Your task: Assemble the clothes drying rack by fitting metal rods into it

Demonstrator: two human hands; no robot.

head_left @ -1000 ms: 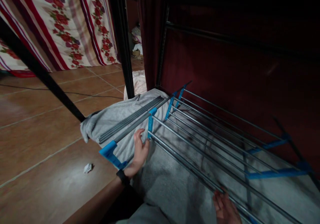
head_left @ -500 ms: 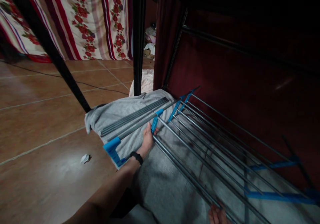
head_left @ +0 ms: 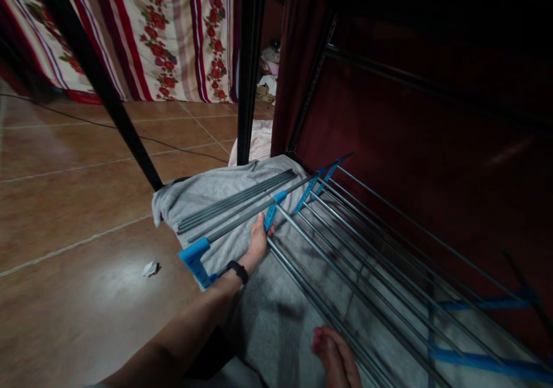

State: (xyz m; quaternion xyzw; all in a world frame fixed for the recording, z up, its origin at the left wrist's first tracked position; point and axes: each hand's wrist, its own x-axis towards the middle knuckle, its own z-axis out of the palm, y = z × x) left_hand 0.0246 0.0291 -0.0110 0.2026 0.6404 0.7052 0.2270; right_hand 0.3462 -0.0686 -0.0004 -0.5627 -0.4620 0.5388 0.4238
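A rack of metal tubes (head_left: 352, 248) with blue plastic brackets lies tilted across a grey cloth (head_left: 173, 195). My left hand (head_left: 258, 239), with a black band at the wrist, is closed around a blue bracket (head_left: 270, 215) at the rack's near left end. Part of its fingers is hidden behind the bracket. My right hand (head_left: 334, 356) is at the bottom, left of the lowest tubes and apart from them. Its fingers are loosely bent and a little blurred, and nothing shows in them. Several loose grey tubes (head_left: 235, 200) lie side by side on the cloth, beyond my left hand.
Black metal posts (head_left: 247, 88) rise at the left and centre. Dark red fabric (head_left: 410, 140) hangs behind the rack. A striped floral curtain (head_left: 181, 36) hangs over the tiled floor (head_left: 64, 209), where a crumpled white scrap (head_left: 150, 269) and a thin cable (head_left: 173, 147) lie.
My right hand has come off the lower tubes and moved left and up. My left hand keeps its hold on the bracket. The whole view has shifted slightly.
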